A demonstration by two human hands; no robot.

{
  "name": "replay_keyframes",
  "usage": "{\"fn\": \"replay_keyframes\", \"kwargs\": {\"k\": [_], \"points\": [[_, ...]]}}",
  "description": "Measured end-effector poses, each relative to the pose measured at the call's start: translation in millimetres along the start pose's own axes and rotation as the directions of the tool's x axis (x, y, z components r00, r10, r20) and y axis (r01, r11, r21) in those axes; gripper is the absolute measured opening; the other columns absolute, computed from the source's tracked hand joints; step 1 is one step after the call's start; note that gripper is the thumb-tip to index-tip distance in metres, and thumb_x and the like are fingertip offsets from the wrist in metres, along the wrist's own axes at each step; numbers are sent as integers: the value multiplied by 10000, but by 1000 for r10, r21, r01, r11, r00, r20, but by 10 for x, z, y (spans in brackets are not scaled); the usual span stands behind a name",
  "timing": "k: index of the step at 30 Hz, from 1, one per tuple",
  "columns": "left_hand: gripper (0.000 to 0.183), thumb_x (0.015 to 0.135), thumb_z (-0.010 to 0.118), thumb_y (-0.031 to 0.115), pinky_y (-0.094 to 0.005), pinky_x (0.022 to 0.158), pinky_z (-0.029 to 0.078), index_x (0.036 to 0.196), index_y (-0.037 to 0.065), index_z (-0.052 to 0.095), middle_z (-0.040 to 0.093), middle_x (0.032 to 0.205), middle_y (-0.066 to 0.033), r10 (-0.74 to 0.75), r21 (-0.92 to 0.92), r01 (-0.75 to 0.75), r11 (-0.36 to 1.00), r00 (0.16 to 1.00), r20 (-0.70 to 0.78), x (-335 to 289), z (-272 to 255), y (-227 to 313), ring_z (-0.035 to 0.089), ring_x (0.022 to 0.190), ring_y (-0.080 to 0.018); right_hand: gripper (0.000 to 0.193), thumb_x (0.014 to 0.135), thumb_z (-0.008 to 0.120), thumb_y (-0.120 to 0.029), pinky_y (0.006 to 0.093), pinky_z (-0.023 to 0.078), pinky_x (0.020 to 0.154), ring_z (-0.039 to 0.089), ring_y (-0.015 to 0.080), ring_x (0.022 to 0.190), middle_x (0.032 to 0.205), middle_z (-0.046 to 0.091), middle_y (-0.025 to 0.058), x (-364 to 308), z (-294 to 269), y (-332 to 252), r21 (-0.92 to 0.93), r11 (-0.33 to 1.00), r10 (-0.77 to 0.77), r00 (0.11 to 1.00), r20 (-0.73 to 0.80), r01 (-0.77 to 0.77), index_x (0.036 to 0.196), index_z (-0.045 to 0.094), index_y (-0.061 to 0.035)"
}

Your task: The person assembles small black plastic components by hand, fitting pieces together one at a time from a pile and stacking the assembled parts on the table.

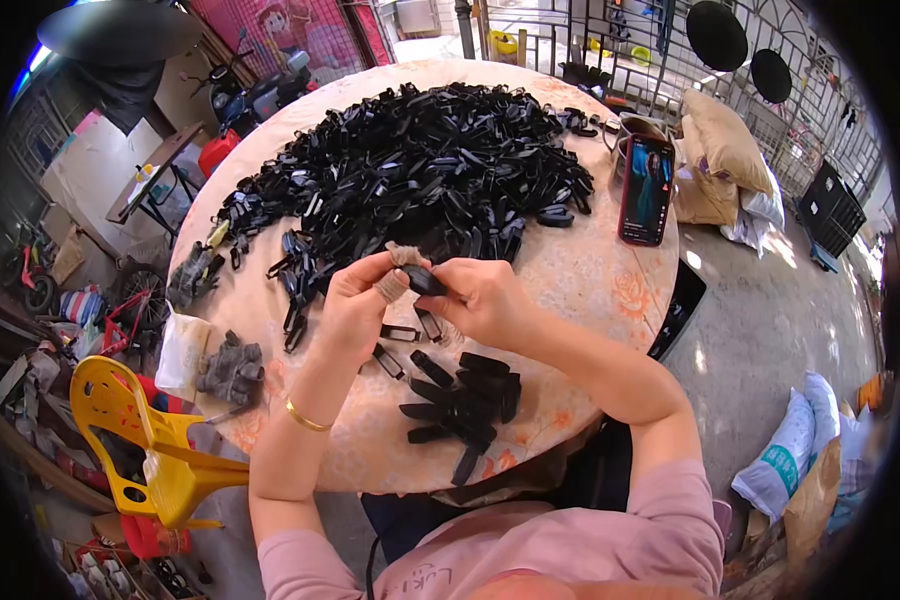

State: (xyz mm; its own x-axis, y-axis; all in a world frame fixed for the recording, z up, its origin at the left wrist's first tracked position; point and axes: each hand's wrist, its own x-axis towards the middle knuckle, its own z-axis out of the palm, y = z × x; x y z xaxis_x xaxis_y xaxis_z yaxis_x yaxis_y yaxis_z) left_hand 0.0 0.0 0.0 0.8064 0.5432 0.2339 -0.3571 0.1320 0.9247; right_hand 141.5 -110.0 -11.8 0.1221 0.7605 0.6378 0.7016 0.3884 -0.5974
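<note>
Two hands, one black piece point(426, 282), right over the worktop point(595, 285)!
Left hand point(360, 305), wraps on thumb and forefinger, pinches one end; right hand point(482, 300) grips the other, fingers tight, between the big heap point(430, 150) toward the far edge and the small pile point(460, 402) by the near edge, with a phone point(647, 190) standing at the right edge.

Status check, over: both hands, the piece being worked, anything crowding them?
Right hand pinching a black piece. Left hand against it, two digits wrapped. Big black heap just beyond; loose frames and smaller pile on near side.
</note>
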Motion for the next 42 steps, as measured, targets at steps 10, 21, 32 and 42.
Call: {"fn": "replay_keyframes", "kwargs": {"k": [10, 21, 32, 42], "points": [[209, 797, 608, 12, -230, 769, 463, 1001, -32, 595, 629, 947, -50, -134, 398, 91, 913, 988, 82, -75, 246, 85, 566, 858, -93, 303, 665, 715, -184, 352, 477, 702, 567, 266, 812, 854, 609, 58, 88, -317, 292, -180, 977, -60, 959, 277, 113, 932, 621, -77], [278, 676, 556, -40, -324, 730, 446, 945, 5, 606, 616, 906, -115, 236, 914, -396, 89, 900, 367, 182, 1, -80, 553, 803, -278, 149, 684, 612, -135, 318, 451, 739, 505, 196, 788, 777, 578, -6, 3, 10, 430, -535, 811, -14, 922, 387, 236, 833, 615, -128], [227, 652, 583, -16, -339, 803, 428, 876, 25, 589, 580, 949, -76, 87, 864, -422, -275, 884, 460, 449, -286, -233, 506, 914, -257, 253, 693, 648, -136, 354, 363, 776, 500, 192, 821, 759, 579, -5, 70, -150, 363, -506, 856, -85, 994, 61, 105, 943, 609, -123], [219, 895, 517, 130, -270, 729, 536, 1036, -33, 555, 608, 886, -61, -199, 103, 222, 970, 961, -192, 109, -9, -239, 607, 750, -131, 417, 694, 659, -30, 328, 497, 659, 601, 246, 767, 866, 591, 119, 100, -86, 151, -46, 999, 20, 998, -52, -22, 1086, 518, -8]]}}
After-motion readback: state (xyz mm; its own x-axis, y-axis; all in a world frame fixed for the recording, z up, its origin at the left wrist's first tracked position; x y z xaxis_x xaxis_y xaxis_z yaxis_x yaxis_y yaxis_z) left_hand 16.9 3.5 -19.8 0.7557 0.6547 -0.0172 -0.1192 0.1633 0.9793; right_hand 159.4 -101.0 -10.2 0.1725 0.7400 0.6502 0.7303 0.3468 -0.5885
